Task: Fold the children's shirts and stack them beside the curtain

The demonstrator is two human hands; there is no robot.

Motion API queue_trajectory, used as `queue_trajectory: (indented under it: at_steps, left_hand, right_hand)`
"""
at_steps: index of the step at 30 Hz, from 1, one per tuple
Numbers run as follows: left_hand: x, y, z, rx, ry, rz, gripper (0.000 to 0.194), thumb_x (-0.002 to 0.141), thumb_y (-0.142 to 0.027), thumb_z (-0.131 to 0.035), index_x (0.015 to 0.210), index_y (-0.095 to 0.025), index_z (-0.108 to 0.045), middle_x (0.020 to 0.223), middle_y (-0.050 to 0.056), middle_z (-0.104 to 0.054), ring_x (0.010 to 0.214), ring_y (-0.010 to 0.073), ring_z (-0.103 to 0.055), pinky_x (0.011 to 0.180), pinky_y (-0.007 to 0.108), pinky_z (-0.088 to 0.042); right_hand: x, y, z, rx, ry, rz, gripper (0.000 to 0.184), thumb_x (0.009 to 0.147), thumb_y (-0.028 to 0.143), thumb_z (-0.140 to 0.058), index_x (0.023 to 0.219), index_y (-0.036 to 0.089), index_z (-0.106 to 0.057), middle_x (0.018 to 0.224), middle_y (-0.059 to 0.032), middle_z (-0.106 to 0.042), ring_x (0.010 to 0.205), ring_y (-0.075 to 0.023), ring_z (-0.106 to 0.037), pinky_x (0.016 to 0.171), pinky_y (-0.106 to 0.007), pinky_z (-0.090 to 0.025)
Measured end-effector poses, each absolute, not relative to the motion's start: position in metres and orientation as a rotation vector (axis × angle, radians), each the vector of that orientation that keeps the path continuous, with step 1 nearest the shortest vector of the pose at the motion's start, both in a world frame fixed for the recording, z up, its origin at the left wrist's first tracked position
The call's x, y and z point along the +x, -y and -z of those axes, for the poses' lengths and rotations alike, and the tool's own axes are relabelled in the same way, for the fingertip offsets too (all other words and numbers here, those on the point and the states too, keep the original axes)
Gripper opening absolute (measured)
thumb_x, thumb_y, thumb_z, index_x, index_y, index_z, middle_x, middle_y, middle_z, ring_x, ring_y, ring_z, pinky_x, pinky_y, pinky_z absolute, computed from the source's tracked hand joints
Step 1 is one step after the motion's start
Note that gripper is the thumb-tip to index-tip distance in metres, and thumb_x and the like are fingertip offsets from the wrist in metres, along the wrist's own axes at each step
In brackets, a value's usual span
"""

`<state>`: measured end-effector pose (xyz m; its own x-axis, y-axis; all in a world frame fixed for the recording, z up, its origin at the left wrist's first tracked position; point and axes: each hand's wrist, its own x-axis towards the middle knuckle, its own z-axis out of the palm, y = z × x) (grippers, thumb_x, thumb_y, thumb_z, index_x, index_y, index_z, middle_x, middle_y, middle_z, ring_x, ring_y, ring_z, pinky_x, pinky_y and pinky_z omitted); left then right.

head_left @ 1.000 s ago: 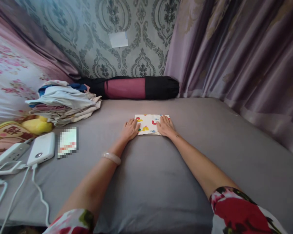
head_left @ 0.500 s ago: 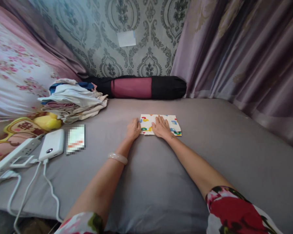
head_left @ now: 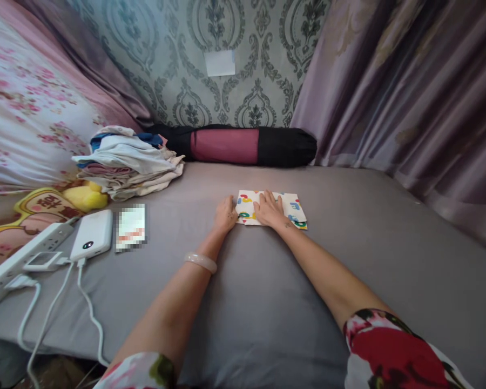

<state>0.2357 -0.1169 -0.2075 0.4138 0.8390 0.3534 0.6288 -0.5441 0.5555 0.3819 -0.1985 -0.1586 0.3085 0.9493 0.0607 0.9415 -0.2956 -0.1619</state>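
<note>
A small folded white cloth (head_left: pixel 292 208) with coloured shapes lies on the grey bed sheet (head_left: pixel 267 302) in the middle of the view. My right hand (head_left: pixel 269 210) lies flat on its left half, fingers stretched out. My left hand (head_left: pixel 225 214) rests at the cloth's left edge with its fingers curled at that edge; whether it pinches the edge I cannot make out. A pale bangle sits on my left wrist.
A pile of folded clothes (head_left: pixel 127 167) sits at the back left beside a yellow plush toy (head_left: pixel 81 197). A white power bank (head_left: pixel 92 242), a phone (head_left: pixel 131 227), a power strip (head_left: pixel 22 259) and cables lie at left. A black and maroon roll bag (head_left: pixel 243 146) lies along the wall. Curtains hang at right.
My right hand slid left across the cloth, uncovering its right half. My left hand moved from lying on the cloth to its left edge. The view shifted slightly, so everything sits further right.
</note>
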Motion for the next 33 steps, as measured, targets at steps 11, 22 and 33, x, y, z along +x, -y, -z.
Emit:
queue_trajectory:
  at_steps: [11,22,33]
  left_hand:
    - [0.236,0.118,0.203,2.432,-1.25,-0.823,0.037,0.087,-0.008,-0.037,0.122,-0.01,-0.05,0.117,0.016,-0.061,0.111,0.0247,-0.057,0.098,0.039,-0.042]
    - [0.235,0.119,0.201,2.39,-1.261,-0.848,0.042,0.085,-0.007,-0.034,0.124,-0.011,-0.05,0.123,0.013,-0.06,0.116,0.0211,-0.054,0.102,0.036,-0.041]
    - [0.233,0.121,0.194,2.266,-1.257,-0.86,0.044,0.087,-0.011,-0.033,0.128,-0.011,-0.05,0.128,0.012,-0.059,0.121,0.0201,-0.053,0.106,0.036,-0.039]
  right_hand:
    - [0.365,0.181,0.17,-2.317,1.752,-0.063,0.056,0.097,0.04,-0.018,0.143,0.013,-0.034,0.153,-0.0126,-0.027,0.14,-0.0263,-0.019,0.112,-0.051,-0.011]
    - [0.358,0.173,0.164,-2.308,1.808,-0.002,0.054,0.097,0.035,-0.021,0.14,0.008,-0.038,0.152,-0.0164,-0.029,0.14,-0.0271,-0.019,0.111,-0.054,-0.006]
    - [0.342,0.158,0.173,-2.199,1.902,-0.091,0.053,0.097,0.033,-0.021,0.143,0.012,-0.035,0.153,-0.0099,-0.028,0.141,-0.0222,-0.019,0.113,-0.048,-0.008]
